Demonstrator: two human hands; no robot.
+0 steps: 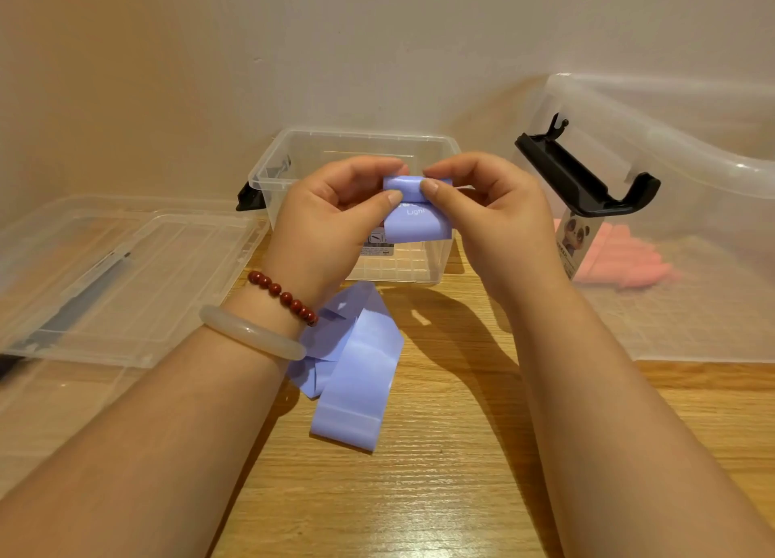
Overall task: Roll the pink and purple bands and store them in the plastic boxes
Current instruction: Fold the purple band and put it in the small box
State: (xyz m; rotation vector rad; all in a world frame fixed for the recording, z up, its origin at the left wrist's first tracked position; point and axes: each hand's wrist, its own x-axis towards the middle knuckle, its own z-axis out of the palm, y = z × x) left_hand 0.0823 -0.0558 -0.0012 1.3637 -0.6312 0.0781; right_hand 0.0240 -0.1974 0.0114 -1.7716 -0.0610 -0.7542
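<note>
Purple band [360,360]: upper end rolled into a short coil, held above the desk [440,473] in front of the small clear box [356,146]. The loose remainder hangs down and lies folded on the desk between the forearms.
Left hand [331,209]: fingers [392,199] curled close, pinching the coil's left side.
Right hand [490,209]: fingers curled close, thumb pinching the coil's right side.
Pink bands [629,260]: inside the large clear box [671,327] at right.
Clear lid [126,272]: flat on the desk at left.
Left wrist: red bead bracelet [283,295], pale bangle [251,333].
</note>
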